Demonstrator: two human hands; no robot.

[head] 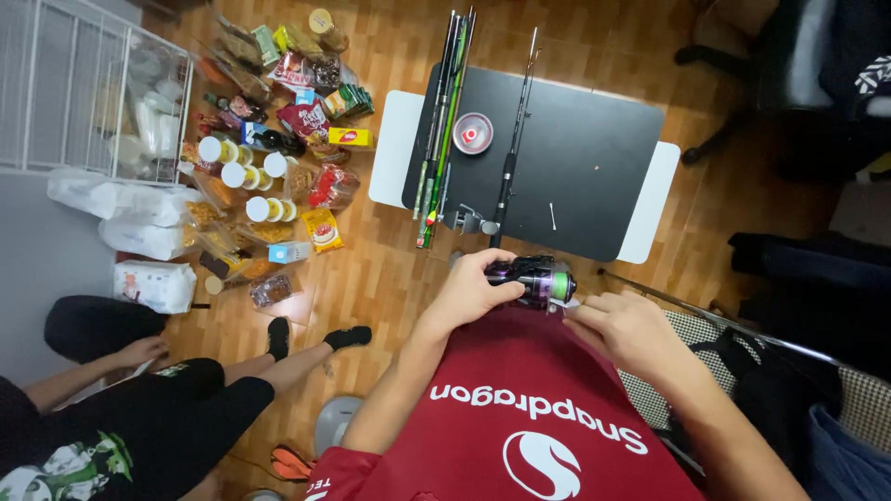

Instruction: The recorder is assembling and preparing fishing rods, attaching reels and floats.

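My left hand (pixel 475 289) grips a dark fishing reel (pixel 535 279) with a purple and green spool, held close to my red shirt. Touching the reel's right end, my right hand (pixel 626 327) has its fingers curled at the spool side. Just beyond the reel stands a small black table (pixel 585 158). On it lie a bundle of green and black rod sections (pixel 444 111), a single thin black rod (pixel 512 139) and a round red and silver line spool (pixel 472 133). A small white stick (pixel 552 216) lies near the table's front.
Many snack packets, jars and bottles (pixel 269 158) lie on the wooden floor at left, beside a white wire rack (pixel 83 93). Another person in black sits at lower left, legs (pixel 213 390) stretched out. A dark chair (pixel 789 74) stands at upper right.
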